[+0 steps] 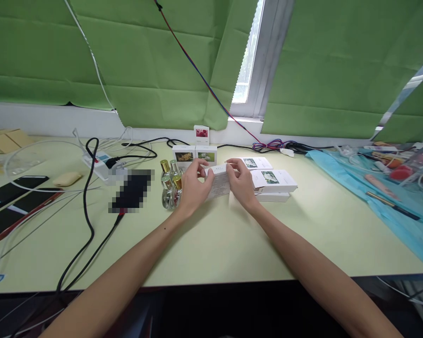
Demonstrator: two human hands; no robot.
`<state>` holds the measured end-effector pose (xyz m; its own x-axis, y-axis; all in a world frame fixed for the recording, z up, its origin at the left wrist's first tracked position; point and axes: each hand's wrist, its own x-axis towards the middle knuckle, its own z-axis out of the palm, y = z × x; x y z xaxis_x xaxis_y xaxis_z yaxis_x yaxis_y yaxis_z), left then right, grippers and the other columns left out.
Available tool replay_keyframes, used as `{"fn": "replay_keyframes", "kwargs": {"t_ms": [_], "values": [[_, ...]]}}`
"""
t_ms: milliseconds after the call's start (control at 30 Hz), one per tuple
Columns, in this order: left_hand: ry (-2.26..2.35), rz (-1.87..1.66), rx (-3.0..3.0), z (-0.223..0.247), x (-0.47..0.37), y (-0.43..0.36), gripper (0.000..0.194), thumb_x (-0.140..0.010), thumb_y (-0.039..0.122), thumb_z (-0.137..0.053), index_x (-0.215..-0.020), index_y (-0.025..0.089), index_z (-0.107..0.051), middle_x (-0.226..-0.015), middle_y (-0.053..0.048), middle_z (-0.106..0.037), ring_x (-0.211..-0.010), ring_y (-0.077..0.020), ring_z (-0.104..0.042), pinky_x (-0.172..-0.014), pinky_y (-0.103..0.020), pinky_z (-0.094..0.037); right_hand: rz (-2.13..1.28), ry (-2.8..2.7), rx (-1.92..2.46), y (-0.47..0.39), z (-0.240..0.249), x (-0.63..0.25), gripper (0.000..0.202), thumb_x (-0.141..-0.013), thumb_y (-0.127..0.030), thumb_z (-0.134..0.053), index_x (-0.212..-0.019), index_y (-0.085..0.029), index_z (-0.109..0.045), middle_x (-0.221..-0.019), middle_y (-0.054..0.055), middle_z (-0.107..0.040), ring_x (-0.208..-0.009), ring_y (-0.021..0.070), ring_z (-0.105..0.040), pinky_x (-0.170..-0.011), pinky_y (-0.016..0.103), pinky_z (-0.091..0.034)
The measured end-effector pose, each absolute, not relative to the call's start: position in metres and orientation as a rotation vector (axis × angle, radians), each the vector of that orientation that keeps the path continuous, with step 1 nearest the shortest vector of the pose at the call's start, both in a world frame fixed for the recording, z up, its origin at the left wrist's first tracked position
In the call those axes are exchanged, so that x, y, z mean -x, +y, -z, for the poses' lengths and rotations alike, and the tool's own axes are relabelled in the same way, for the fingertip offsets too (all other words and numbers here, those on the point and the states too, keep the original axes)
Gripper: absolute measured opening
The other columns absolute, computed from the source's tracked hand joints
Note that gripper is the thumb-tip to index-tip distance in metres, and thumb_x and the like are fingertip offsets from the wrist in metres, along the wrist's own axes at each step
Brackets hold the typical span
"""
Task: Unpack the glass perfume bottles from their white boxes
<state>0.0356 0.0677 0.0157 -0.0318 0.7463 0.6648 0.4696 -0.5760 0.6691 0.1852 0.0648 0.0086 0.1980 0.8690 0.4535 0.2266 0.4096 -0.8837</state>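
Note:
Between my two hands a small white box (218, 183) with fine print on its near side stands upright at the middle of the table. My left hand (196, 185) grips its left side, fingers curled. On its right side my right hand (240, 180) closes with thumb and fingers at the top edge. Several glass bottles (171, 180) with gold and silver caps stand just left of my left hand. To the right lie white boxes (273, 180) with flower pictures, some stacked. Behind my hands stand two more picture boxes (184, 155), partly hidden.
A small box (201, 134) with a red picture stands against the wall. On the left are a blurred-out dark device (132, 190) on a black cable, a power strip (98, 166) and a tablet-like device (17, 202). A blue plastic sheet (366, 188) with cosmetics covers the right side.

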Motion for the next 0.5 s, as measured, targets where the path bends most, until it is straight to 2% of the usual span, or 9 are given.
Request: {"fn": "replay_keyframes", "kwargs": {"t_ms": [233, 500], "values": [[1.363, -1.582, -2.012, -0.016, -0.037, 0.064, 0.010, -0.088, 0.026, -0.058, -0.097, 0.021, -0.056, -0.098, -0.004, -0.056, -0.086, -0.0172, -0.057, -0.074, -0.031, -0.053, -0.556, -1.334, 1.112, 0.065, -0.005, -0.184, 0.027, -0.098, -0.047, -0.052, -0.106, -0.022, -0.059, -0.100, 0.004, -0.069, -0.056, 0.0108, -0.055, -0.054, 0.027, -0.042], [1.288, -1.373, -1.918, -0.017, -0.040, 0.057, 0.019, -0.097, 0.035, -0.052, -0.110, 0.022, -0.058, -0.114, -0.009, -0.063, -0.094, -0.0203, -0.063, -0.077, -0.035, -0.051, -0.561, -1.384, 1.036, 0.065, -0.006, -0.181, 0.033, -0.097, -0.052, -0.053, -0.109, -0.022, -0.059, -0.108, 0.008, -0.069, -0.074, 0.0149, -0.064, -0.068, 0.030, -0.053]]}}
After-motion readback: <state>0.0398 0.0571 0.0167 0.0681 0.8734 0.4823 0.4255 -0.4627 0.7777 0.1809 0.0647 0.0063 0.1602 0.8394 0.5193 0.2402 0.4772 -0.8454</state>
